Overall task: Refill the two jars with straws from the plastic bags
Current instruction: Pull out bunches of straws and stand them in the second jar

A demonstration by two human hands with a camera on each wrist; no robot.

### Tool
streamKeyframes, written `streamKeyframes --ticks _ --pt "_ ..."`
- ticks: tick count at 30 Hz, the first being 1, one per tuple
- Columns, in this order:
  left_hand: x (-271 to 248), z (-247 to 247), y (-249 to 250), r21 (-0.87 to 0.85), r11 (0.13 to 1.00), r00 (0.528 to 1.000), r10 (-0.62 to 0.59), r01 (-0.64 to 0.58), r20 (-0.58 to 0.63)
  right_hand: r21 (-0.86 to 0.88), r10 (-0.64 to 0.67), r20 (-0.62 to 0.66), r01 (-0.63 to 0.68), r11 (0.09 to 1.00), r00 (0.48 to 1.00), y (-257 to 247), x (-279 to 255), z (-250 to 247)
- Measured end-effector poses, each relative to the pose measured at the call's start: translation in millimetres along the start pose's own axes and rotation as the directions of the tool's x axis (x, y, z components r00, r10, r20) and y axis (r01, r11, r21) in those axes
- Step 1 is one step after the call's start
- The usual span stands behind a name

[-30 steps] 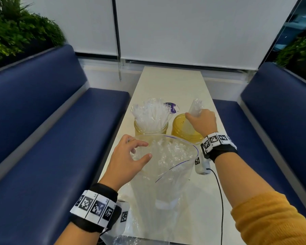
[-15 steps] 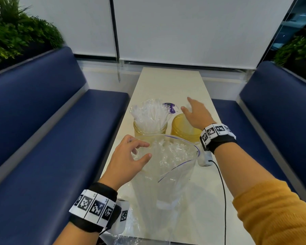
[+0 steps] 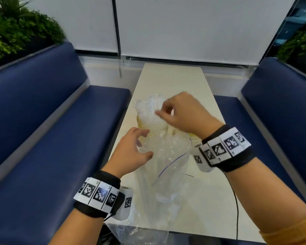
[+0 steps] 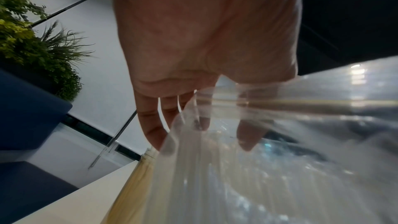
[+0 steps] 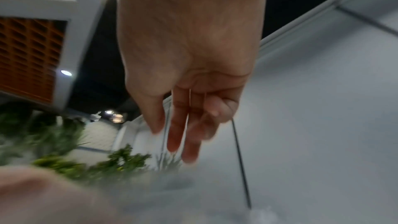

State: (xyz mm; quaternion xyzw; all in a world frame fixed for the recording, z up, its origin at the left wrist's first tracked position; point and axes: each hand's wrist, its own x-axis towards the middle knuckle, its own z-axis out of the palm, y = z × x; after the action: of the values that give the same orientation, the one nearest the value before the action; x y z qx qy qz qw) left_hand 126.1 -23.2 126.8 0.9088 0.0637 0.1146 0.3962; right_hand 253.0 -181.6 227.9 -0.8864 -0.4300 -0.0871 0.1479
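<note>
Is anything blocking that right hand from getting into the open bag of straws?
Nothing visible does. The right hand hangs empty over the straw-filled jar, just beyond the plastic bag. The left hand holds the bag's near rim, so its mouth gapes upward.

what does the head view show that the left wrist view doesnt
Only the head view shows the right hand over the wrapped straws standing in the left jar, with both wristbands and the second blue bench.
Only the left wrist view shows the left hand's fingertips pressed against the clear film from close up.
Both show the left hand on the plastic bag, the pale table and the plants.
</note>
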Motion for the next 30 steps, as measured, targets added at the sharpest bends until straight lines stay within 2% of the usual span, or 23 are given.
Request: streamKeyframes --ticks 2,4,10,16,23,27,30 --pt "-0.9 -0.2 -1.0 -0.035 0.999 1.0 0.008 -0.008 0.007 -0.125 -0.049 0.149 0.068 0.99 0.988 -15.9 -8.7 20.5" --pt "-1.8 0.4 -2.6 -0.053 0.998 1.0 0.019 -0.018 0.022 -0.226 -0.08 0.204 0.127 0.966 0.976 -23.0 -13.3 40.8" --pt "-3.5 -0.6 -8.4 -0.114 0.993 0.999 0.042 -0.042 -0.006 -0.371 -0.069 0.282 0.175 0.912 0.957 -25.9 -18.3 66.0" --pt "-3.7 -3.1 -11.5 -0.09 0.996 1.0 0.009 -0.011 -0.022 -0.403 -0.153 0.338 0.29 0.868 0.929 -30.7 -15.4 58.4" --pt "-2.9 -1.0 -5.2 -0.047 0.999 0.999 -0.026 0.024 -0.044 -0.33 -0.087 0.32 0.197 0.923 0.943 -31.6 -8.7 47.3" --pt "-3.6 4.6 -3.0 -0.038 0.998 0.996 -0.054 0.051 -0.073 -0.342 -0.129 0.157 0.177 0.923 0.979 -39.9 -4.0 27.1" --pt "-0.7 10.8 1.9 -0.01 0.994 0.991 -0.106 0.105 -0.087 -0.314 -0.204 0.024 0.201 0.928 0.979 -52.9 1.2 9.3"
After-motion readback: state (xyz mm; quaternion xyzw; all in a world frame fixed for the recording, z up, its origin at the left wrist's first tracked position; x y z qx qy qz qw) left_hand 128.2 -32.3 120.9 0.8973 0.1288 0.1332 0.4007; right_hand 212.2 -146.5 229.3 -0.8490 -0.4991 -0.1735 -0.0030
